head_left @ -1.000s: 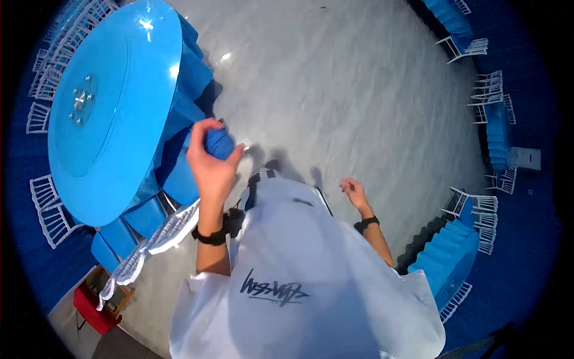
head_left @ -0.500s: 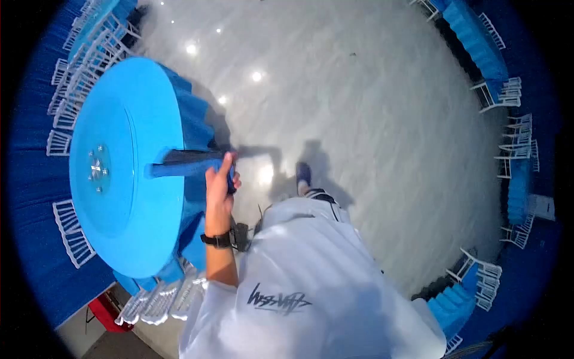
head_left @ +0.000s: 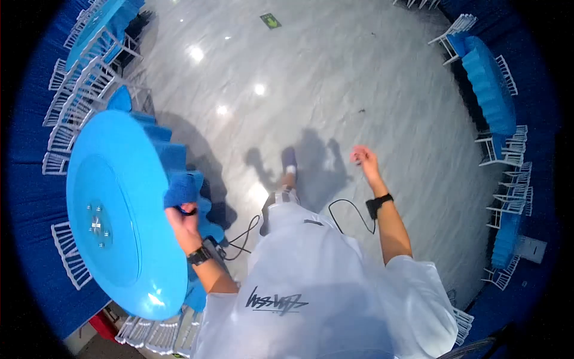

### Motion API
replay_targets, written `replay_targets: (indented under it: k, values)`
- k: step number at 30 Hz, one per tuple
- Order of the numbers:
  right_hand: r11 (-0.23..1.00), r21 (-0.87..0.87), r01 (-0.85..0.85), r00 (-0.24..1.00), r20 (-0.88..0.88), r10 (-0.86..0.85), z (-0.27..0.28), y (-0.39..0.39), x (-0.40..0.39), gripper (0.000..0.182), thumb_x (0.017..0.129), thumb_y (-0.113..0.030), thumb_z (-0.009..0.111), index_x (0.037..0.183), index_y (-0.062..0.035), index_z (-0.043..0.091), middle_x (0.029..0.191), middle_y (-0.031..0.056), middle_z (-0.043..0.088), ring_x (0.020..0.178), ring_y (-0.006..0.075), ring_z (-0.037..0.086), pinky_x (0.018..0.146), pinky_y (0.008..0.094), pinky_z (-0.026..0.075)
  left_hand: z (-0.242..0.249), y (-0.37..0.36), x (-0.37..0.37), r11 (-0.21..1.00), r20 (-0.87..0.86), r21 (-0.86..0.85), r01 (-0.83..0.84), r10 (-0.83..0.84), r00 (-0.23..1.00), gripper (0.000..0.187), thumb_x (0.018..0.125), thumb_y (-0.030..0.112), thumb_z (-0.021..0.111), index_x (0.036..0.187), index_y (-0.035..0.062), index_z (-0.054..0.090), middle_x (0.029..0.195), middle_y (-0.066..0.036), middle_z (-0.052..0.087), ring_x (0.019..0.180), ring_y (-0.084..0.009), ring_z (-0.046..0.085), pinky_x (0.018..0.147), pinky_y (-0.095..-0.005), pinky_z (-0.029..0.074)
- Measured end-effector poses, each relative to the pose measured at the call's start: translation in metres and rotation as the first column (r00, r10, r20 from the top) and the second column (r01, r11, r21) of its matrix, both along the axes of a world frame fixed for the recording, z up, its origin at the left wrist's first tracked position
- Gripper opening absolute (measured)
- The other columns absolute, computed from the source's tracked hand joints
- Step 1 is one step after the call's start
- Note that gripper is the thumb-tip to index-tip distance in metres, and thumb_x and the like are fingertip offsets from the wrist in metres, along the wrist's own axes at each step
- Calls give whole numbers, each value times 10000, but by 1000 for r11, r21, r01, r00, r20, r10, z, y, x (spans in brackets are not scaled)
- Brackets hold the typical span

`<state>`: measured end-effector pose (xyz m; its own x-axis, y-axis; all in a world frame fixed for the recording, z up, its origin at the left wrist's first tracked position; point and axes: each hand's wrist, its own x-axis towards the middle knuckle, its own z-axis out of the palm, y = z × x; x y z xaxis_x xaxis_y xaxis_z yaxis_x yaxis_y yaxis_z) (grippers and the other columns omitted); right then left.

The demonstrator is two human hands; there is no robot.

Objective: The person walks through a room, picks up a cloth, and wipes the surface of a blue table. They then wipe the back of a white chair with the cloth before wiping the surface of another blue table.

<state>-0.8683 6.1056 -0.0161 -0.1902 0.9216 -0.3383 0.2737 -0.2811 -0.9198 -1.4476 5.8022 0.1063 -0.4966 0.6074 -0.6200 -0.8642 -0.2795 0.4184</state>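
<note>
Blue, soft-looking and blurred, a bundle (head_left: 180, 190) sits in the L hand (head_left: 185, 226), held out at the rim of the round table (head_left: 122, 143). L fingers are closed round the bundle's lower end, w/ a dark band showing there; can't tell each finger's exact position. The bundle overlaps the table edge & hanging blue cloth (head_left: 170, 157) in view; can't tell if it touches either.

R hand (head_left: 366, 160) is raised over the grey floor (head_left: 311, 78), well apart from the L hand. R fingers are loosely bent, pinkish at the ends; can't tell if the tips meet. Both wrists wear black bands, L one (head_left: 199, 256) & R one (head_left: 378, 204).

Tabletop is glossy blue, w/ a round raised disc (head_left: 122, 209) & a small shiny metal hub (head_left: 96, 225) on it. White chairs (head_left: 73, 254) stand round the table, more along the L side. Thin black cable (head_left: 245, 232) hangs near the L forearm; another dark loop (head_left: 344, 200) curves btwn the torso & R forearm.

White shirt (head_left: 323, 281) w/ black lettering fills the bottom; one dark shoe (head_left: 289, 157) shows ahead. Green floor sign (head_left: 270, 21) w/ an arrow lies farther fwd. Blue-draped tables (head_left: 487, 87) & white chairs line the R side.
</note>
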Motion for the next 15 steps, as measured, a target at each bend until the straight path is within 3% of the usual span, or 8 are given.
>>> replay_targets:
  k: [3,6,7,8,10,11,14,15]
  values:
    - [970,30,-242,970,-25,243,-111,38,22,256,1085,-104,589,1294,-25,714,1075,62,777,923,130,720,778,285,548,-5,136,21,993,52,-93,65,-60,997,110,1025,259,695,1037,174,625,794,8,584,540,-112,437,471,-258,353]
    - [901,-422,-100,973,146,177,-124,28,53,247,1053,-125,619,1232,-5,739,999,47,753,867,146,693,756,316,574,24,293,19,981,-122,-157,117,-137,983,176,1049,211,639,884,189,582,722,19,533,543,-119,442,474,-282,312]
    - [834,-516,-196,787,423,448,-109,36,62,233,1016,-211,666,1171,-67,764,1091,100,789,916,211,744,769,391,594,41,336,17,977,-187,-110,184,-202,961,214,1063,258,648,870,193,579,718,18,541,547,-118,453,488,-282,322]
    - [785,-585,-203,691,483,538,-104,46,67,235,1021,-215,664,1173,-65,761,1086,99,788,911,210,744,763,389,594,70,381,12,959,-240,-171,228,-265,934,262,1080,322,656,866,185,591,723,17,557,555,-124,474,508,-290,343]
    - [733,-677,-72,702,487,519,-93,68,79,238,1029,-222,661,1177,-62,756,1075,98,787,901,207,745,752,384,594,92,452,-14,854,-452,-323,409,-518,726,266,1097,368,660,1099,104,685,812,2,665,653,-165,602,572,-339,461]
    - [717,-697,15,746,485,456,-90,78,80,240,1034,-226,659,1179,-60,754,1070,98,786,897,205,745,747,381,594,85,491,-30,927,-879,-318,201,-367,304,267,1082,324,687,1151,67,657,873,-5,700,658,-190,608,582,-381,479]
    - [699,-701,144,825,475,306,-99,153,46,246,1047,-237,654,1185,-55,747,1054,96,784,882,201,746,730,374,595,72,607,-80,956,-950,-261,133,-231,-208,338,1010,261,774,969,-43,631,791,-168,716,599,-312,577,592,-489,481]
    - [695,-701,161,838,469,279,-106,182,30,249,1052,-241,652,1187,-53,744,1048,96,784,877,200,747,725,372,595,55,641,-102,898,-912,-404,173,-380,-155,368,996,262,784,897,-52,619,748,-208,678,589,-326,565,584,-489,469]
